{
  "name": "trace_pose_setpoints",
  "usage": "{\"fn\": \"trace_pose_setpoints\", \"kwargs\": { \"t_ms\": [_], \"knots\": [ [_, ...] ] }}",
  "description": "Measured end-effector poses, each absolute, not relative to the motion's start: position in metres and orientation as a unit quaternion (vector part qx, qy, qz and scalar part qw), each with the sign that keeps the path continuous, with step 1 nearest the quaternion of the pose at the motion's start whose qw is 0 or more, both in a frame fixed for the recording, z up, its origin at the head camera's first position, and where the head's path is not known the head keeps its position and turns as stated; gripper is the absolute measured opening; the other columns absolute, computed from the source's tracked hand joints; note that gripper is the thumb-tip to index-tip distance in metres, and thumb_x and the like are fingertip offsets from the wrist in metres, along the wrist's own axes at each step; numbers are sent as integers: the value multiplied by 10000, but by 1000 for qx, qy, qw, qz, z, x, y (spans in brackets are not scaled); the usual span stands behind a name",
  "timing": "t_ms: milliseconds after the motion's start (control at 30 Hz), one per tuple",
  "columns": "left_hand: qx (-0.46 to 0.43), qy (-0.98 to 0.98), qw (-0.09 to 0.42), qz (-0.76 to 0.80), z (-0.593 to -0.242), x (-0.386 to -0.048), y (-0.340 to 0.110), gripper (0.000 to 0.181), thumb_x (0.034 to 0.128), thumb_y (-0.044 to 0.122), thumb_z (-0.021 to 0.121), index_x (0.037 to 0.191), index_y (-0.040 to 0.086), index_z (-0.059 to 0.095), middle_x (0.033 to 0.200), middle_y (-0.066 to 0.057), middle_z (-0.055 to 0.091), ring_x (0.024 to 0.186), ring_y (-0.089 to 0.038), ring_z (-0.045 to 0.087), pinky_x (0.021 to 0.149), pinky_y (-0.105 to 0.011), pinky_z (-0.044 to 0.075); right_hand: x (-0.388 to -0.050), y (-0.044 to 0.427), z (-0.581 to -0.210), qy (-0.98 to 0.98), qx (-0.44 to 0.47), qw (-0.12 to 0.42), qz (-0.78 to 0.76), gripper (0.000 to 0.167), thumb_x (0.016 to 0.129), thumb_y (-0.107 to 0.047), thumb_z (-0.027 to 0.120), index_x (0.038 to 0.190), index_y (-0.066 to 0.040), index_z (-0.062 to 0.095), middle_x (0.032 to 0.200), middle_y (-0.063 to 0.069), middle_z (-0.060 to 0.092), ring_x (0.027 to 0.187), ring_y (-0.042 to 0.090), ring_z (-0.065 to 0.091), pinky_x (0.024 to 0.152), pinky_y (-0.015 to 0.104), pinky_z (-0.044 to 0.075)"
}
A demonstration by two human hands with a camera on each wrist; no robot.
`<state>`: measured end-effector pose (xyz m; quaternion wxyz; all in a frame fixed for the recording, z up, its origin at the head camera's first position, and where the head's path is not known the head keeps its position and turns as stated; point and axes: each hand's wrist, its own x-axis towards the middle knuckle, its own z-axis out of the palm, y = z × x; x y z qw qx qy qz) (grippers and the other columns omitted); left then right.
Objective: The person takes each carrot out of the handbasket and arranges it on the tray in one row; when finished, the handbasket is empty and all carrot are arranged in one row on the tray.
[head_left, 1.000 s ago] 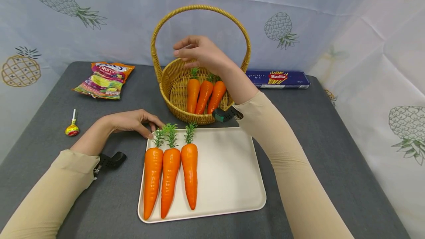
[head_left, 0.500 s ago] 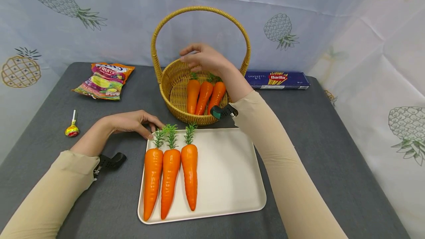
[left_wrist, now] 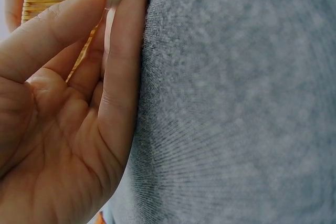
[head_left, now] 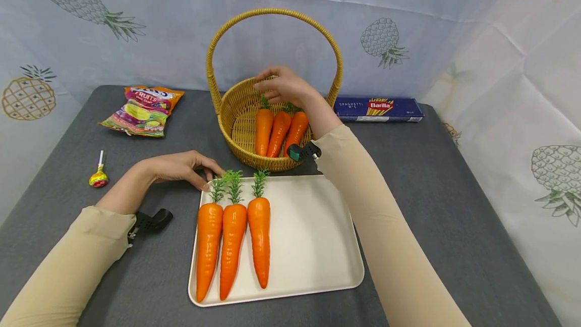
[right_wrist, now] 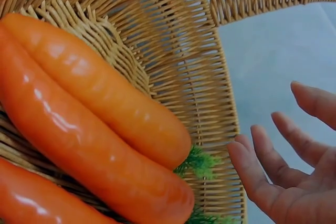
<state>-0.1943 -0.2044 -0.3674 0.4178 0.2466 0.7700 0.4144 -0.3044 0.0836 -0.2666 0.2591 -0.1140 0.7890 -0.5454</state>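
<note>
Dark grey fabric covers the table [head_left: 454, 191], where one crinkled fruit-candy bag [head_left: 144, 110], one lollipop [head_left: 98, 179] and one flat blue spaghetti box [head_left: 381, 109] lie around the work. The wicker basket [head_left: 240, 149], round and coarsely woven, holds three glossy carrots [head_left: 279, 131]; its tall handle [head_left: 274, 11] arches overhead. Fingers loosely spread and holding nothing, the right hand [head_left: 286, 86] hovers over their green tops, its sleeve [head_left: 381, 216] hiding the smooth cream tray's [head_left: 313, 236] far right corner. Three tapered carrots [head_left: 233, 246] lie on that tray, whose far left corner the left hand [head_left: 180, 169] pinches.
</note>
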Motion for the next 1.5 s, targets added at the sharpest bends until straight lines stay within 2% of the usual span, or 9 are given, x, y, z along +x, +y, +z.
{"fn": "trace_pose_setpoints", "kwargs": {
  "t_ms": [233, 600, 733, 867, 933, 1000, 1067, 1167, 1500],
  "knots": [
    [245, 770, 418, 415, -368, -195, -203, 538, 864, 117, 727, 1357, -27, 567, 1045, -80, 627, 918, -102, 579, 772, -268, 516, -307, 87, -271, 795, -104, 264, -536, 448, 985, -207, 599, 1400, -74, 495, 1533, 63, 425, 1367, 328, 482, 1113, 414, 432],
    [246, 769, 420, 414, -368, -195, -204, 535, 870, 123, 724, 1358, -30, 565, 1045, -86, 628, 914, -105, 581, 771, -268, 515, -313, 88, -279, 814, -126, 292, -485, 465, 980, -205, 607, 1411, -66, 502, 1479, 94, 485, 1346, 317, 505, 1096, 418, 446],
    [243, 769, 420, 416, -368, -195, -204, 532, 872, 125, 722, 1357, -28, 566, 1034, -84, 626, 911, -109, 579, 772, -269, 512, -315, 86, -280, 827, -136, 302, -455, 461, 971, -201, 616, 1398, -70, 501, 1283, 55, 560, 1053, 250, 559, 975, 369, 480],
    [242, 767, 422, 417, -368, -194, -204, 533, 873, 122, 721, 1359, -30, 563, 1037, -83, 625, 914, -110, 578, 772, -270, 513, -315, 86, -281, 836, -150, 309, -428, 450, 963, -192, 626, 1383, -76, 512, 907, 7, 518, 748, 192, 407, 810, 341, 421],
    [243, 767, 422, 417, -368, -194, -204, 533, 874, 123, 721, 1359, -29, 563, 1042, -84, 625, 915, -109, 578, 773, -270, 513, -315, 86, -282, 839, -159, 313, -417, 450, 959, -181, 631, 1379, -69, 514, 853, -3, 498, 716, 184, 372, 788, 341, 403],
    [243, 767, 423, 417, -368, -194, -204, 532, 874, 125, 721, 1360, -27, 564, 1045, -85, 627, 916, -107, 578, 774, -269, 512, -314, 85, -283, 842, -166, 317, -404, 459, 952, -171, 643, 1381, -68, 517, 912, 7, 536, 758, 188, 422, 817, 344, 434],
    [243, 767, 423, 416, -368, -194, -204, 534, 874, 126, 721, 1361, -26, 563, 1053, -86, 627, 919, -106, 579, 777, -269, 512, -315, 85, -284, 843, -169, 325, -395, 470, 945, -150, 649, 1386, -65, 514, 1110, 45, 594, 889, 196, 519, 901, 356, 476],
    [243, 768, 422, 416, -367, -193, -204, 538, 872, 124, 723, 1362, -29, 561, 1054, -84, 628, 919, -103, 580, 778, -266, 511, -316, 83, -284, 843, -172, 337, -383, 498, 931, -108, 654, 1404, -69, 503, 1370, 111, 527, 1093, 213, 552, 1004, 376, 479],
    [244, 770, 419, 415, -366, -194, -204, 542, 867, 118, 726, 1361, -30, 562, 1045, -80, 623, 921, -102, 577, 776, -264, 514, -323, 82, -286, 848, -185, 354, -348, 546, 912, -64, 649, 1432, -101, 486, 1386, 125, 536, 1069, 189, 553, 1012, 345, 463]
  ]
}}
